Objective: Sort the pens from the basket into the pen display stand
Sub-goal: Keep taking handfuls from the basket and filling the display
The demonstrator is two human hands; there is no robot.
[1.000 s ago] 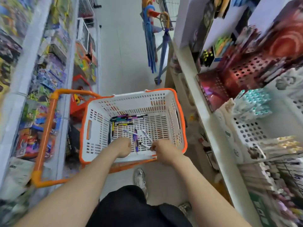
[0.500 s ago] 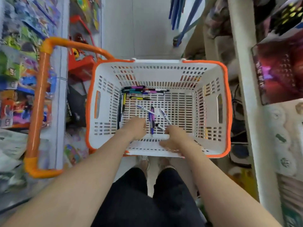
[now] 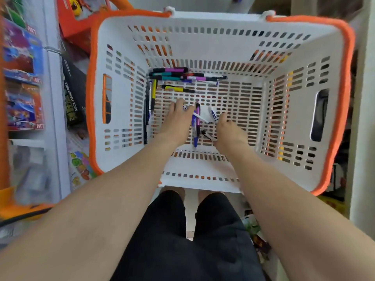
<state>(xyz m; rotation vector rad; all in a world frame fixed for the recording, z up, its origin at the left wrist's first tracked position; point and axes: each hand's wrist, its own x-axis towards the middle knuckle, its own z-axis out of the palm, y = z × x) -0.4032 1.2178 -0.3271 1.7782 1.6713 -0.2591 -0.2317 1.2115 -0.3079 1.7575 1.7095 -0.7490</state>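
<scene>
Left hand (image 3: 178,122) stretches its fingers onto a white pen (image 3: 203,118); right hand (image 3: 230,131) curls close beside, its grip impossible to tell. Loose pens lie crossed between them on the slotted floor of the basket (image 3: 348,88), a heap of pens (image 3: 182,75) in its far corner. Crossed barrels could snag and slip from a hasty pinch. No display stand in sight. The black box (image 3: 73,94) alongside reads "GROZA ASSAULT RIFLE"

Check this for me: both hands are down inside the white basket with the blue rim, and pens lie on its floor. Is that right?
Not quite. The head view shows the rim is orange, not blue. The rest stands: the left hand and the right hand are down inside the white basket, and pens lie on its floor.
</scene>
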